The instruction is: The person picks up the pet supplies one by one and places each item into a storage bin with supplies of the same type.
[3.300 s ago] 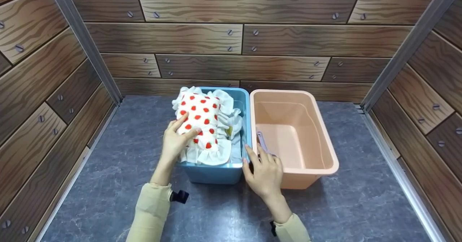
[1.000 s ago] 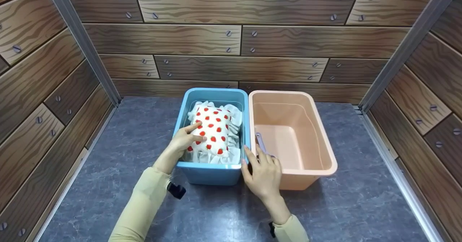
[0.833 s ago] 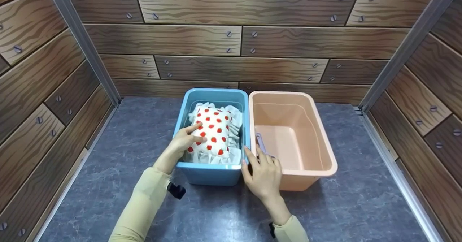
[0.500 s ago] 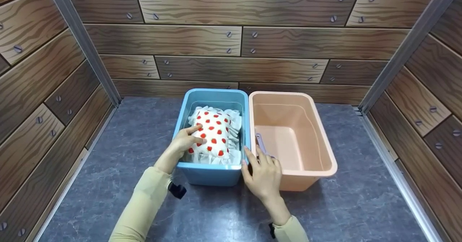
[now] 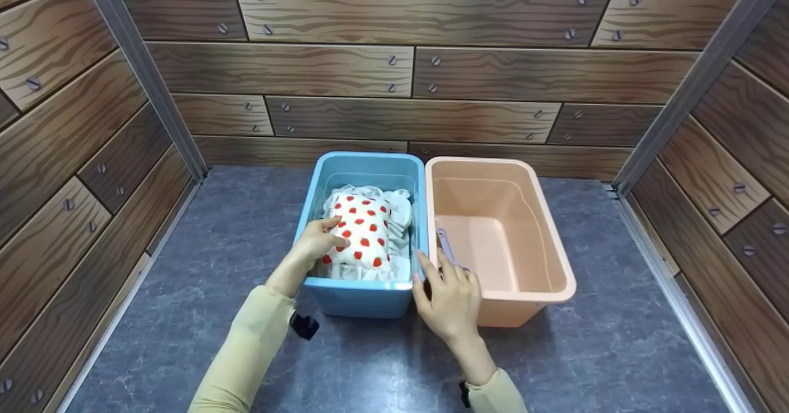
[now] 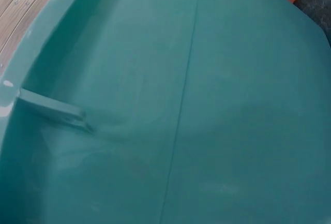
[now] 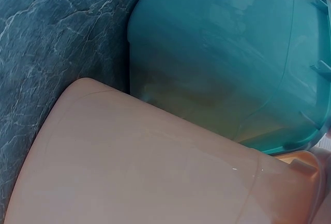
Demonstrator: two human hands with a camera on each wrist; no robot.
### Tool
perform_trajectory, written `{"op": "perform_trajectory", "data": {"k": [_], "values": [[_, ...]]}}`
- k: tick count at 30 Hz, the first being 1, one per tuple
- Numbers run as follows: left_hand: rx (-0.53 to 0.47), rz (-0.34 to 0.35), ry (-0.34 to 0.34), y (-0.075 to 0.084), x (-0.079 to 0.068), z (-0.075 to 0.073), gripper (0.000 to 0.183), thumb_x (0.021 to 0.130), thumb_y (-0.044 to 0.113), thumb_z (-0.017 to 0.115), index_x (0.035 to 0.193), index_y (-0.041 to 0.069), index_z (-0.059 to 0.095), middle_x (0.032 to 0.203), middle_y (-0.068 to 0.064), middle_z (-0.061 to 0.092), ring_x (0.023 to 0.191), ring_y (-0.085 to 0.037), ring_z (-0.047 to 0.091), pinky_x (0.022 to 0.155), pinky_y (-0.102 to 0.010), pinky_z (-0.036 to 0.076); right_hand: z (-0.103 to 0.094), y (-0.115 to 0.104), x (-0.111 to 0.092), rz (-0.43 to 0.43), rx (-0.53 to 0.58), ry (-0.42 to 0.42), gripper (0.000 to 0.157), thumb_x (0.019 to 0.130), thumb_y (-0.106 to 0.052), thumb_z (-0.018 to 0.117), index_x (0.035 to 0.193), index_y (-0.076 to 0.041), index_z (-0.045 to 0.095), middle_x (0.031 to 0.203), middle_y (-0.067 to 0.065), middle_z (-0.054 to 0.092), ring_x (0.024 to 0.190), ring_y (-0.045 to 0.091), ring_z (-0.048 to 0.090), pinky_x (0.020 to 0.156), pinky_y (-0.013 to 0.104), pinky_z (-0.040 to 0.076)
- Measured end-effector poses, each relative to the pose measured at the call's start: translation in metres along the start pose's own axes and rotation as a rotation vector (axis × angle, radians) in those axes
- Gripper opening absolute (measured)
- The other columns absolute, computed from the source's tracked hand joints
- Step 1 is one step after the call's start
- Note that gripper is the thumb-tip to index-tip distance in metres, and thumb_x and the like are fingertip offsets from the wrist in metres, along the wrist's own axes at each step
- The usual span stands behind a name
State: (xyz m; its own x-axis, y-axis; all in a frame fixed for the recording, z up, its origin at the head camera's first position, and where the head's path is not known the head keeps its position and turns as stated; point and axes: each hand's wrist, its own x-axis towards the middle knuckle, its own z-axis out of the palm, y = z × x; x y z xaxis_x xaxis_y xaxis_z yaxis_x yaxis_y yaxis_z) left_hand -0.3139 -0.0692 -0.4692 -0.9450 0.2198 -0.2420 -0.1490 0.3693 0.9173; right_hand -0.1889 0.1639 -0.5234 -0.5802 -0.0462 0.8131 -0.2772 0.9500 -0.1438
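Note:
A small white pillow (image 5: 363, 231) with red strawberries and frilled edges lies inside the blue bin (image 5: 370, 299). My left hand (image 5: 311, 243) grips its left side, thumb and index finger on top; the other fingers are hidden. White ruffled fabric (image 5: 400, 206) shows beside the pillow. My right hand (image 5: 455, 293) rests on the adjoining rims of the blue bin and the peach bin (image 5: 558, 277), with fingers reaching over the peach rim. A purple handle-like thing (image 5: 445, 243) lies in the peach bin close to those fingers, its lower end hidden by them.
Both bins stand side by side on a dark marbled floor (image 5: 246, 228), against a wood-patterned back wall (image 5: 370, 117). Metal strips (image 5: 672, 277) edge the side walls. The left wrist view is filled by the blue bin's outer wall (image 6: 232, 94).
The pillow has gone from above the blue bin's left rim down and right into the bin, my left hand moving with it. The right hand has stayed in place.

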Motion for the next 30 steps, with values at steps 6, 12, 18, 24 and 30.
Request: {"op": "perform_trajectory", "data": {"k": [6,12,18,24,30], "values": [[0.029,-0.012,0.018,0.002,0.0,0.002,0.064,0.086,-0.005,0.064,0.146,-0.001,0.042,0.155,-0.016,0.034,0.146,-0.034,0.021,0.103,-0.039,0.04,-0.001,0.001,0.0,0.007,-0.013,-0.015,0.038,0.09,-0.037,0.054,0.115,-0.016,0.074,0.111,0.02,0.07,0.081,0.035,0.067,0.072,0.046,0.049],[0.092,-0.029,0.054,0.003,0.0,0.006,0.064,0.085,-0.007,0.063,0.145,-0.003,0.042,0.154,-0.022,0.033,0.128,-0.032,0.041,0.07,-0.031,0.04,-0.001,0.001,0.0,0.0,-0.006,-0.008,0.038,0.088,-0.035,0.056,0.115,-0.015,0.074,0.111,0.021,0.069,0.081,0.035,0.067,0.071,0.047,0.048],[0.179,-0.009,0.096,0.006,-0.004,0.008,0.063,0.085,-0.008,0.062,0.144,-0.006,0.042,0.15,-0.025,0.038,0.088,-0.023,0.053,0.062,-0.026,0.039,-0.001,0.002,0.0,-0.002,-0.01,-0.004,0.038,0.089,-0.036,0.055,0.115,-0.015,0.073,0.11,0.021,0.069,0.08,0.036,0.067,0.071,0.047,0.048],[0.249,0.024,0.102,0.008,-0.01,0.01,0.063,0.085,-0.011,0.059,0.145,-0.006,0.04,0.149,-0.027,0.038,0.061,-0.016,0.044,0.05,-0.024,0.034,-0.002,0.001,0.0,0.003,-0.006,-0.005,0.038,0.089,-0.035,0.055,0.115,-0.015,0.073,0.11,0.022,0.069,0.082,0.036,0.067,0.071,0.048,0.048],[0.356,0.142,0.168,0.01,-0.019,0.01,0.062,0.08,-0.011,0.056,0.14,-0.014,0.042,0.141,-0.03,0.046,0.106,-0.03,0.057,0.074,-0.032,0.049,0.0,-0.001,0.0,-0.003,-0.001,0.009,0.036,0.086,-0.033,0.058,0.113,-0.015,0.074,0.108,0.021,0.07,0.08,0.035,0.067,0.069,0.045,0.048]]}}
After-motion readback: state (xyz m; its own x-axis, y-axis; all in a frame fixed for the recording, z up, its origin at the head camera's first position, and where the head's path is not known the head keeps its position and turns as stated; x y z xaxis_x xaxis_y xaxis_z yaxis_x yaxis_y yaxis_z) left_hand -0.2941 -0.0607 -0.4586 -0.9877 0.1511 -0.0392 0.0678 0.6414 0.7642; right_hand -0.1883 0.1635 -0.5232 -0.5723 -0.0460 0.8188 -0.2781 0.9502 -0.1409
